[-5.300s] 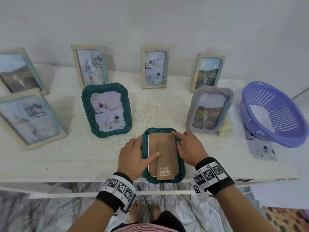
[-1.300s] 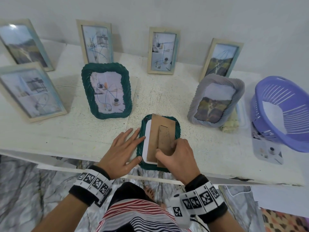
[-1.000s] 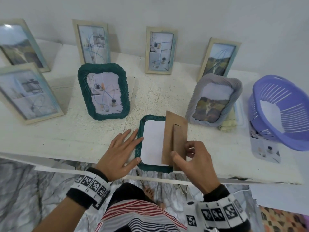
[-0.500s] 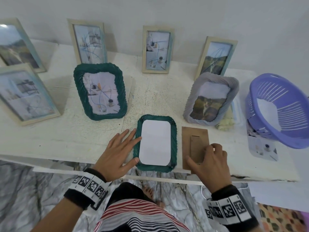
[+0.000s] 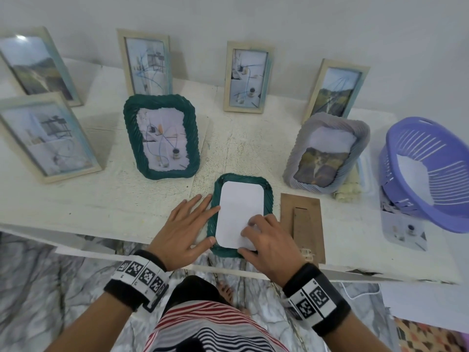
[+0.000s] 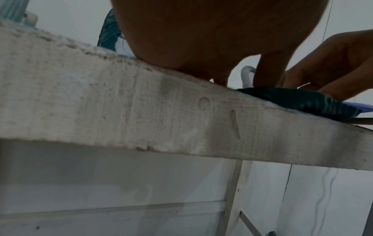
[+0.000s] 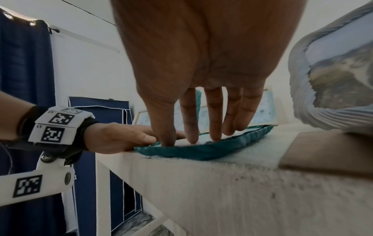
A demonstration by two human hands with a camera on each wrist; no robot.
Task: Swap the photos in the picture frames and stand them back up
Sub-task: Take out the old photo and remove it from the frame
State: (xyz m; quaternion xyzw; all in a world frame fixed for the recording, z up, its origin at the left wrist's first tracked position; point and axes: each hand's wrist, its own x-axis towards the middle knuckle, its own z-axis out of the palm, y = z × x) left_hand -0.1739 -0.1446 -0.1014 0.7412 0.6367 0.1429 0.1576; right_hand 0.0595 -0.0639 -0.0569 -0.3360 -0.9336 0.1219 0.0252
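A small green woven frame (image 5: 268,199) lies face down near the table's front edge, with the white back of its photo (image 5: 238,207) showing. My left hand (image 5: 187,224) lies flat on the table, fingers against the frame's left rim (image 7: 201,151). My right hand (image 5: 266,240) has its fingertips (image 7: 191,138) on the photo's near right corner and its thumb at the frame's near rim. The brown backing board (image 5: 302,219) with its stand lies flat just right of the frame. In the left wrist view my left hand (image 6: 201,32) rests by the frame (image 6: 292,99).
A larger green frame (image 5: 162,133) and a grey frame (image 5: 327,151) stand behind. Several wooden frames line the wall. At the right, a purple basket (image 5: 431,174) sits beside a loose photo (image 5: 403,229). The table's front edge (image 5: 101,232) runs under my wrists.
My right hand lifted the brown backing board off the frame and laid it on the table to the right. It then came back onto the bared photo. My left hand stayed put.
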